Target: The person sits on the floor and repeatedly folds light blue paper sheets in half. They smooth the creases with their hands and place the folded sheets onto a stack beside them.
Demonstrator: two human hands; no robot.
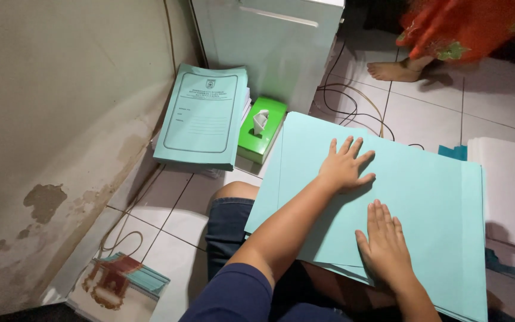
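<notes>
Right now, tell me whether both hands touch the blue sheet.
Touching. The head view shows the left hand and right hand pressed flat on the blue sheet.

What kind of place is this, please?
Probably a home floor used for paperwork: white tiles, a worn wall, a tissue box. Both hands press flat on teal folders.

You sit on a white tiled floor (424,113) beside a stained, peeling beige wall (49,119). A white cabinet (275,42) stands ahead, with black cables (353,104) trailing beside it.
</notes>
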